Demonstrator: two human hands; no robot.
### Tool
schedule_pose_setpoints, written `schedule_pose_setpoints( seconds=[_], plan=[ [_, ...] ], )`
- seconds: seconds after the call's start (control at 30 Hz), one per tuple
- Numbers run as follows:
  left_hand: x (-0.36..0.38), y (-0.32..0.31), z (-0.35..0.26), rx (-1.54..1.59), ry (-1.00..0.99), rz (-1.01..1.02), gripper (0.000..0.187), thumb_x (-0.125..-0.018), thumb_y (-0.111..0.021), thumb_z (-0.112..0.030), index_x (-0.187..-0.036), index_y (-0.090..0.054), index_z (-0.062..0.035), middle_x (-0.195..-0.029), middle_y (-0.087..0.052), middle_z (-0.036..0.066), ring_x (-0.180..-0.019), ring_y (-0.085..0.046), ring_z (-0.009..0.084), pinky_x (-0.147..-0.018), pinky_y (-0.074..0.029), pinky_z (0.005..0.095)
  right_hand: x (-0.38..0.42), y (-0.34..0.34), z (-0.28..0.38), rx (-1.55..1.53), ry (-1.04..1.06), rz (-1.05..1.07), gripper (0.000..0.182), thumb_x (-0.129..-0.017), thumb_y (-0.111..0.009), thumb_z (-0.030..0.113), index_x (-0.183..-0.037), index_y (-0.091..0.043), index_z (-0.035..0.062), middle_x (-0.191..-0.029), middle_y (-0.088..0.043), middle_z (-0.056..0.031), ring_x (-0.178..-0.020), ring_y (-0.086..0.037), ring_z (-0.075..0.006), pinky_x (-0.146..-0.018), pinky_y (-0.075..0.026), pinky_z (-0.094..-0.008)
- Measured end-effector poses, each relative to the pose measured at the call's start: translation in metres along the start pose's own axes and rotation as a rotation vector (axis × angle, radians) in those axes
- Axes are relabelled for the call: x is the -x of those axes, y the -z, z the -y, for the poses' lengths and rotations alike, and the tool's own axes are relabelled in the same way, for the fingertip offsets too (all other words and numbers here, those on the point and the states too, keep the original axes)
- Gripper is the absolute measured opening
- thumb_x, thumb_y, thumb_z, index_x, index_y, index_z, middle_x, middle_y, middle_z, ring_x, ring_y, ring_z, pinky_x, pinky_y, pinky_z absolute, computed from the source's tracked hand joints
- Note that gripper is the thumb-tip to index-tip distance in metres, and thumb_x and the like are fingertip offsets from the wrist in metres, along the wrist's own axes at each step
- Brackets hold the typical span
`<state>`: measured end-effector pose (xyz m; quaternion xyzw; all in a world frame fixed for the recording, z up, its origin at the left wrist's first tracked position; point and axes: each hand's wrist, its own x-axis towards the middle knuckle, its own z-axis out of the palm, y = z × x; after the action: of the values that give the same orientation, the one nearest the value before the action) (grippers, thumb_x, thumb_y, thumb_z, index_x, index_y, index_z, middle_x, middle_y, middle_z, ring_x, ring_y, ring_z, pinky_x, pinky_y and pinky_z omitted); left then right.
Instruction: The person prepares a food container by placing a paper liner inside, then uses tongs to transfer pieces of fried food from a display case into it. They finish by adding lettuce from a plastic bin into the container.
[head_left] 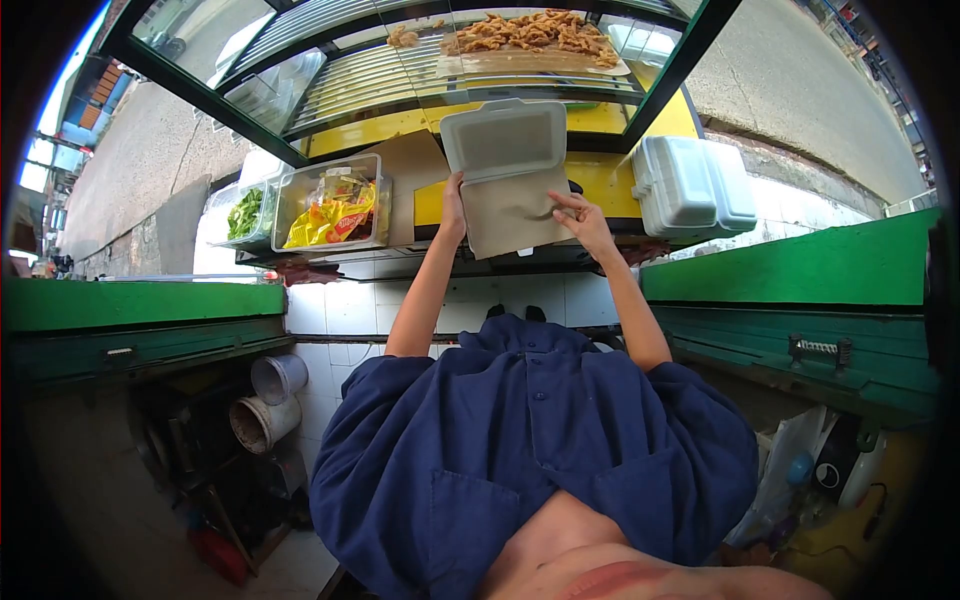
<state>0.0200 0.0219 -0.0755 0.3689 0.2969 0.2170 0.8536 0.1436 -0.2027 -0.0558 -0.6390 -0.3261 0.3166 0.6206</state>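
"Where is the box (505, 140)?"

"Open at the desk (600, 188), paper (505, 205) over its base. My left fingers (456, 182) grip its side; my right fingers (572, 201) curl at the paper's edge, grip unclear."

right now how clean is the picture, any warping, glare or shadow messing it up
head view: strong fisheye bend, clear in the curving metal slats, edges fading to black; head view: sky at far left nearly blown out, buckets at lower left dim; head view: open foam box evenly lit, but the dark curve by the right hand could be shadow, can't tell
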Motion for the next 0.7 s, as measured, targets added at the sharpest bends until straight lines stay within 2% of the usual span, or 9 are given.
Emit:
schedule_pose_setpoints(
  seconds=[0.1,0.2,0.3,0.4,0.43,0.53,0.63,0.7],
  plan=[
    [-0.012,0.015,0.007,-0.044,-0.002,0.081,0.045,-0.093,-0.041,-0.035,-0.117,-0.053,0.0009,-0.11,-0.059,0.012,-0.104,-0.056,0.0217,-0.092,-0.043,0.0326,-0.004,-0.004,-0.005,0.267,0.05,-0.056,0.039,-0.084,-0.06,0.002,-0.123,-0.06,0.0076,-0.102,-0.056,-0.0082,-0.092,-0.055,-0.0169,-0.083,-0.042,-0.0241],
    [-0.016,0.018,0.016,-0.284,-0.285,-0.076,0.043,-0.093,-0.047,-0.033,-0.118,-0.051,0.0022,-0.115,-0.055,0.013,-0.113,-0.05,0.0228,-0.099,-0.036,0.0327,-0.001,-0.014,0.008,0.437,0.063,-0.114,0.04,-0.083,-0.059,0.002,-0.123,-0.059,0.0071,-0.102,-0.055,-0.0142,-0.091,-0.056,-0.0261,-0.083,-0.043,-0.0277],
    [0.021,-0.02,0.006,-0.497,-0.653,-0.505,0.043,-0.092,-0.054,-0.03,-0.119,-0.049,0.0034,-0.117,-0.051,0.013,-0.115,-0.046,0.0255,-0.101,-0.031,0.0342,0.0,-0.016,0.008,0.461,0.08,-0.134,0.04,-0.083,-0.059,0.002,-0.123,-0.059,0.0067,-0.105,-0.055,-0.0176,-0.094,-0.056,-0.0329,-0.085,-0.044,-0.0311],
    [0.065,-0.042,-0.004,-0.862,-0.892,-0.37,0.044,-0.089,-0.058,-0.027,-0.121,-0.048,0.0018,-0.119,-0.049,0.015,-0.112,-0.047,0.0303,-0.099,-0.034,0.0387,-0.003,-0.014,0.005,0.49,0.073,-0.129,0.04,-0.083,-0.058,0.001,-0.122,-0.059,0.0062,-0.108,-0.056,-0.0193,-0.098,-0.057,-0.0357,-0.087,-0.044,-0.0342],
    [0.082,-0.053,-0.012,-1.025,-0.772,-0.165,0.044,-0.085,-0.06,-0.026,-0.122,-0.051,-0.0045,-0.121,-0.048,0.017,-0.114,-0.046,0.0333,-0.099,-0.036,0.0419,-0.003,-0.014,0.005,0.502,0.061,-0.122,0.04,-0.083,-0.058,0.001,-0.122,-0.059,0.0056,-0.108,-0.056,-0.0199,-0.099,-0.056,-0.0369,-0.088,-0.044,-0.0352],
    [0.092,-0.062,0.004,-1.502,-0.7,0.086,0.047,-0.081,-0.064,-0.027,-0.124,-0.053,-0.0128,-0.124,-0.047,0.016,-0.115,-0.046,0.0331,-0.1,-0.036,0.0423,-0.002,-0.017,0.009,0.54,0.062,-0.115,0.039,-0.082,-0.057,-0.001,-0.121,-0.059,0.0034,-0.107,-0.056,-0.0211,-0.1,-0.056,-0.0386,-0.087,-0.044,-0.0369],
    [0.083,-0.054,0.029,-1.612,-0.69,0.054,0.049,-0.076,-0.066,-0.028,-0.123,-0.055,-0.0179,-0.125,-0.047,0.016,-0.116,-0.046,0.0344,-0.1,-0.036,0.0444,-0.006,-0.021,0.002,0.569,0.092,-0.127,0.04,-0.081,-0.057,-0.002,-0.121,-0.059,0.0028,-0.104,-0.056,-0.0199,-0.097,-0.057,-0.0358,-0.085,-0.045,-0.0354],
    [0.078,-0.052,0.035,-1.624,-0.642,0.032,0.053,-0.073,-0.067,-0.028,-0.124,-0.055,-0.0169,-0.126,-0.047,0.017,-0.117,-0.045,0.0352,-0.1,-0.036,0.0451,-0.009,-0.023,-0.003,0.601,0.093,-0.131,0.039,-0.08,-0.055,-0.005,-0.119,-0.059,0.0007,-0.104,-0.056,-0.0202,-0.097,-0.057,-0.0357,-0.084,-0.045,-0.0364]
  ],
)
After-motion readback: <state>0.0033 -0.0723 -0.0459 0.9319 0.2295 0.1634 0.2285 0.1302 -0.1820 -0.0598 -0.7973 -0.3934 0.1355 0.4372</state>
